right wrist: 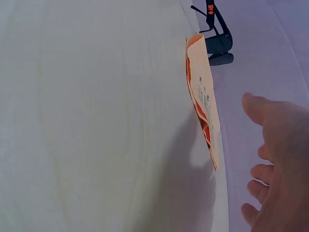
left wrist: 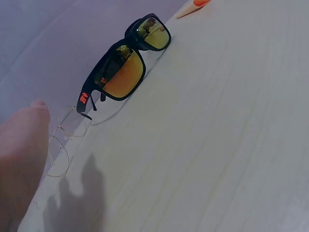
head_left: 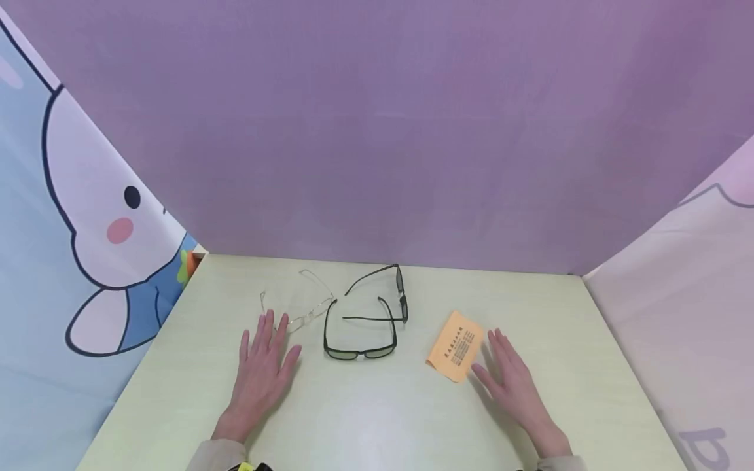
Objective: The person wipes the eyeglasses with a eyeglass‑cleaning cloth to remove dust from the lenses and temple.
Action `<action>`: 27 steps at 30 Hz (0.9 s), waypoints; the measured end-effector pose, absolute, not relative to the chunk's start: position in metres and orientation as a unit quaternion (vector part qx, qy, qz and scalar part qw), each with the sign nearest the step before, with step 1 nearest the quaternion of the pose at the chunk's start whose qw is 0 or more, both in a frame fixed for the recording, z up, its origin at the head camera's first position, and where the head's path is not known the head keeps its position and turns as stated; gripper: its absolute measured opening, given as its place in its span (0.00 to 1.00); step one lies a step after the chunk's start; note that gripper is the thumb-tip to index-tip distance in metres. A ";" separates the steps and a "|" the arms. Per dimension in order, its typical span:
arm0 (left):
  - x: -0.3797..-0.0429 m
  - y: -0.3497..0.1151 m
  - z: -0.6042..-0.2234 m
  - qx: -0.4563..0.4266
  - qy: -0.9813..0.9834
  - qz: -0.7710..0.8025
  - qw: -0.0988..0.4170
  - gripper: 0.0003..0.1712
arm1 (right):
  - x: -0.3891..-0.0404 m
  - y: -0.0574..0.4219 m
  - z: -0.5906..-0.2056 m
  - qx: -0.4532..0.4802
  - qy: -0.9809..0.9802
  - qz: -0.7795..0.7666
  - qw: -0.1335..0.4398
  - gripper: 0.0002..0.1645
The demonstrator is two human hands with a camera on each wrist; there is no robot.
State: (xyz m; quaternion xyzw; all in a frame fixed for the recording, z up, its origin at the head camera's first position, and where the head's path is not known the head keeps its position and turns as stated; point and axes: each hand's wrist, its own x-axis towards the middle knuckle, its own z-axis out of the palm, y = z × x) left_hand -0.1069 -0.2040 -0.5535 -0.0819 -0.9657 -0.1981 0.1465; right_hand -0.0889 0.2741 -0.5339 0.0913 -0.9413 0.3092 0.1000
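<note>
Fingers spread, my left hand (head_left: 261, 374) hovers over the table's left part, its fingertips nearest the thin wire-rimmed glasses (head_left: 302, 321). To its right are dark-framed glasses (head_left: 360, 355) with greenish lenses and unfolded temples; they look mirrored yellow-orange in the left wrist view (left wrist: 126, 79). Just behind them, black sunglasses (head_left: 404, 307) stand turned sideways, temples pointing left. My right hand (head_left: 517, 387) has its fingers extended beside an orange folded cloth (head_left: 456, 347) with dark printed writing. In the right wrist view a gap separates that hand from the cloth. Neither hand holds anything.
The pale wooden table (head_left: 365, 425) ends at a purple backdrop (head_left: 389, 144). A curtain with a cartoon figure (head_left: 94, 261) hangs along the left side, and a pale pink one (head_left: 689, 307) along the right. Hand shadows fall on the tabletop.
</note>
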 end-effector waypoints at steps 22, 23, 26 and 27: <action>-0.108 -0.201 -0.551 -0.093 -0.963 -0.206 0.147 0.40 | -0.113 0.257 -0.532 0.124 -0.954 0.270 0.049 0.48; -0.108 -0.201 -0.550 -0.095 -0.963 -0.206 0.147 0.40 | -0.114 0.257 -0.531 0.124 -0.954 0.270 0.047 0.48; -0.110 -0.200 -0.550 -0.101 -0.961 -0.209 0.148 0.40 | -0.116 0.256 -0.532 0.126 -0.954 0.269 0.039 0.48; -0.110 -0.200 -0.549 -0.104 -0.961 -0.209 0.148 0.40 | -0.116 0.255 -0.532 0.124 -0.954 0.269 0.033 0.47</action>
